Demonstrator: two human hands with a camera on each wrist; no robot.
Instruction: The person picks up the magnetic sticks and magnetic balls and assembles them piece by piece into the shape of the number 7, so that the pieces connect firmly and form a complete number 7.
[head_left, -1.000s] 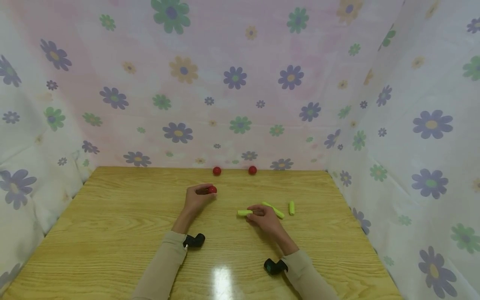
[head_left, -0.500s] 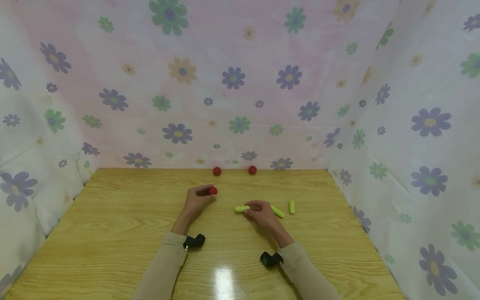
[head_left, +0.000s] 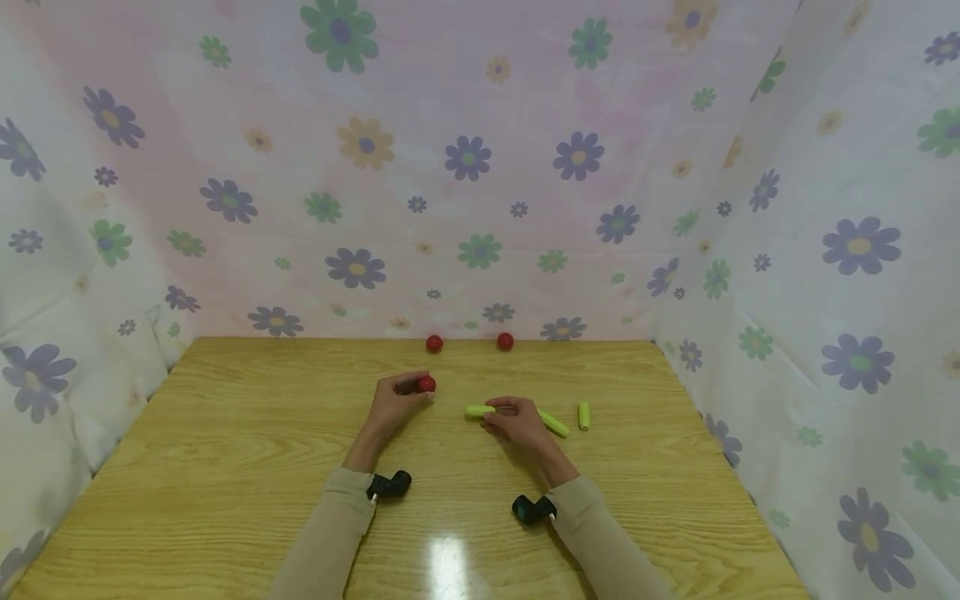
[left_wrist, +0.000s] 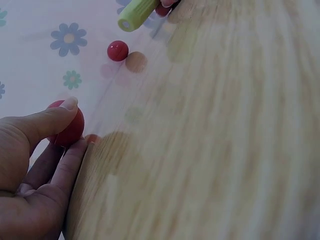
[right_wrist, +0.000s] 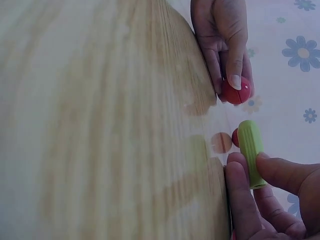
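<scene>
My left hand [head_left: 393, 404] pinches a small red ball [head_left: 427, 384] between thumb and fingers, low over the wooden table. In the left wrist view the thumb presses on this ball [left_wrist: 71, 128] from above. My right hand [head_left: 522, 425] grips a short yellow-green rod [head_left: 477, 412], its free end pointing left toward the ball, with a gap between. Ribs along the rod [right_wrist: 250, 150] show in the right wrist view, and a pale spot marks its end [left_wrist: 127, 23] in the left wrist view.
Two more red balls stand near the table's back edge, a left ball [head_left: 434, 343] and a right ball [head_left: 506, 342]. Beyond my right hand lie a slanted rod [head_left: 555, 423], partly hidden by it, and another rod [head_left: 584, 416]. A flowered cloth [head_left: 420, 167] borders the table [head_left: 247, 467].
My right hand has moved left and a little away from me, carrying the rod closer to the ball. The left hand has stayed nearly in place with its ball.
</scene>
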